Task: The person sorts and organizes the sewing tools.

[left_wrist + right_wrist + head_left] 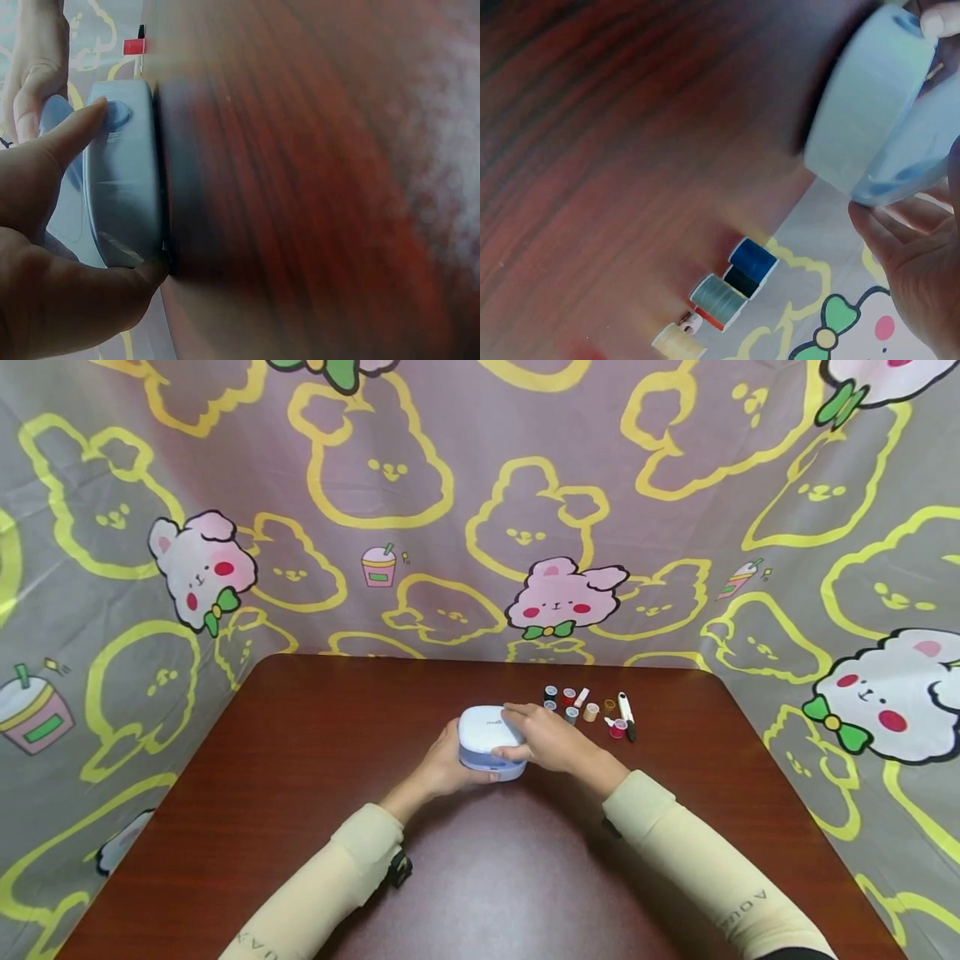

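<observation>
A small light blue storage box (124,180) with rounded corners and a whitish lid (483,724) is between both hands over the middle of the table. My left hand (444,766) grips its lower part from the left, the thumb at a round button on the front. From the right, my right hand (553,737) holds the lid, fingers on its top and far edge, thumb near the front. In the right wrist view the lid (922,146) tilts away from the base (870,97), with a wedge-shaped gap between them. The inside of the box is hidden.
Right of the box lie several thread spools, among them a blue one (754,259), a grey-green one (718,298) and a cream one (591,712). Beside them are a yellow ring (609,704) and a slim white-and-black tool (626,714). A patterned curtain (435,527) surrounds the brown table (337,710).
</observation>
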Action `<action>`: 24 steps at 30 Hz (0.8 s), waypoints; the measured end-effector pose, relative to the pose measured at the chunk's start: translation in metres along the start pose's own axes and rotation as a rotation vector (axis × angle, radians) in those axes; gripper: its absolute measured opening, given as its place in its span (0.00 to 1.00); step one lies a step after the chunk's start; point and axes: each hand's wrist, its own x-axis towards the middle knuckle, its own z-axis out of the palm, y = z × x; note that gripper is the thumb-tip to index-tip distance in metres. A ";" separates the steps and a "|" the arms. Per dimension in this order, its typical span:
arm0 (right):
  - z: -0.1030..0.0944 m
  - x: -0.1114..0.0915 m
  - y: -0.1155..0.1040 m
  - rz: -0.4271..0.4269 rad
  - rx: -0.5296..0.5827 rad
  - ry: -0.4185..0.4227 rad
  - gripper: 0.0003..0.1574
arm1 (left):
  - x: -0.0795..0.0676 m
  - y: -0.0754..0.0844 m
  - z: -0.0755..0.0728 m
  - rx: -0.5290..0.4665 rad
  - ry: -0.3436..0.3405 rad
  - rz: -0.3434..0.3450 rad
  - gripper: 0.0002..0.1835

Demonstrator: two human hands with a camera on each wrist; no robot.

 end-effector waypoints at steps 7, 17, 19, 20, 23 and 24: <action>-0.003 0.002 0.005 0.033 0.083 -0.016 0.46 | -0.002 0.002 -0.002 0.024 -0.009 0.032 0.62; -0.001 0.000 0.006 0.066 0.204 0.045 0.39 | -0.003 0.003 -0.002 0.052 -0.016 0.052 0.64; -0.001 0.000 0.005 0.076 0.209 0.063 0.38 | -0.002 0.003 -0.002 0.057 -0.015 0.052 0.64; -0.001 -0.001 0.005 0.082 0.213 0.072 0.38 | -0.002 0.003 -0.002 0.059 -0.015 0.052 0.64; -0.002 -0.001 0.005 0.093 0.232 0.119 0.34 | -0.002 0.003 -0.002 0.056 -0.014 0.056 0.64; -0.003 -0.001 0.005 0.097 0.244 0.143 0.32 | -0.002 0.003 -0.002 0.055 -0.014 0.057 0.64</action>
